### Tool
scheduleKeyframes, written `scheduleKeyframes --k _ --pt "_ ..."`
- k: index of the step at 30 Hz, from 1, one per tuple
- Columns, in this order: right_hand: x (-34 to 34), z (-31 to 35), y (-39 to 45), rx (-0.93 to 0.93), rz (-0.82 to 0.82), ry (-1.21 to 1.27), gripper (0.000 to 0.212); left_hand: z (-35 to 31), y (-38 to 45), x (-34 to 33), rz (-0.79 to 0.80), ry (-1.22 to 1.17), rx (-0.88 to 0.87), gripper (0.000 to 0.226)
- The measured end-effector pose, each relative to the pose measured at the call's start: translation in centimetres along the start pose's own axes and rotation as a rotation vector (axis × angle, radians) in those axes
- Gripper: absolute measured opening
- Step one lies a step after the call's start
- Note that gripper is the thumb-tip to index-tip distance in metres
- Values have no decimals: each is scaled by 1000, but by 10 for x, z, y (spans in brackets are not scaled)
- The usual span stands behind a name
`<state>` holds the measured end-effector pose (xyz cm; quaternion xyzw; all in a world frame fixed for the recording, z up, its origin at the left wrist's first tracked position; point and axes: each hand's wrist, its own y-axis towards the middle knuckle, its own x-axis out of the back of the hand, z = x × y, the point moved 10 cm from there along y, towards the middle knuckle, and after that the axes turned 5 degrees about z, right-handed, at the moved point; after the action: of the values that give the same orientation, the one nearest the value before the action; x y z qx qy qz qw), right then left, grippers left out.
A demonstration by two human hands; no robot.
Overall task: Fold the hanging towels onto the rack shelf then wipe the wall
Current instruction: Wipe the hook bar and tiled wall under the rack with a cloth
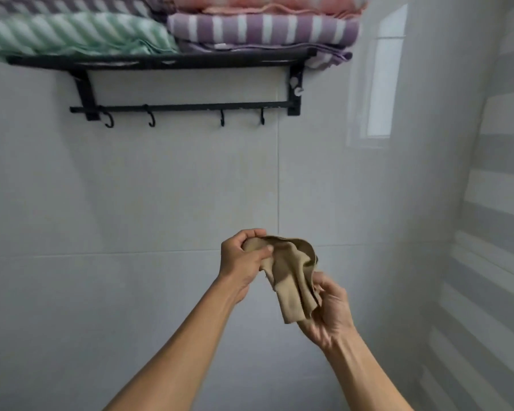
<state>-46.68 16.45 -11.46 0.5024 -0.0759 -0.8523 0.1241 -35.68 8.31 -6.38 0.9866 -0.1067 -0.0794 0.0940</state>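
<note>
A small tan cloth (291, 280) hangs crumpled between both hands in front of the pale tiled wall (161, 188). My left hand (244, 259) pinches its upper left edge between thumb and fingers. My right hand (328, 310) grips its lower right side from below. High on the wall, the black rack shelf (161, 61) carries folded towels: a green striped one (72, 34) on the left, a purple striped one (261, 29) on the right, a pink one (267, 2) on top of it and a dark checked one (66, 4) at the upper left.
Under the shelf runs a black bar (190, 107) with several bare hooks (151, 120). A bright window reflection (383, 84) shows on the right tiles. A side wall with grey and white stripes (493, 232) closes the right.
</note>
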Motion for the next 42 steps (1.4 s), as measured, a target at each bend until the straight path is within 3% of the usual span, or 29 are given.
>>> scheduleKeyframes --k 2,6,10,15,17,21,24,26,28,33,37,42 --pt "-18 -22 12 7 -14 -144 89 -12 -4 31 -68 56 -22 23" --pt "-50 -50 48 54 -114 -357 55 -38 8 79 -114 138 -71 21" --pt "-80 -71 100 119 -147 -590 60 -65 36 114 -23 169 -139 12" --pt "-86 -83 157 287 -289 -510 30 -85 86 161 73 139 -188 10" --pt "-92 -84 176 339 -285 -482 25 -98 109 192 -21 301 -299 15" --pt "-80 -79 214 375 -371 -417 23 -120 151 244 -229 777 -556 47" --pt "-81 -75 239 395 -311 -328 22 -126 190 267 -307 1100 -631 58" --pt "-81 -73 253 409 -283 -222 36 -125 220 278 -324 1282 -615 61" --pt "-75 -65 264 422 -323 -142 44 -128 245 285 -361 1365 -611 61" --pt "-70 -42 291 467 -407 -197 17 -116 284 289 -395 1474 -643 66" --pt "-75 -19 316 526 -386 -407 19 -111 298 288 -482 1458 -686 70" --pt "-125 19 312 814 -369 -861 35 -111 298 286 -510 1447 -740 72"
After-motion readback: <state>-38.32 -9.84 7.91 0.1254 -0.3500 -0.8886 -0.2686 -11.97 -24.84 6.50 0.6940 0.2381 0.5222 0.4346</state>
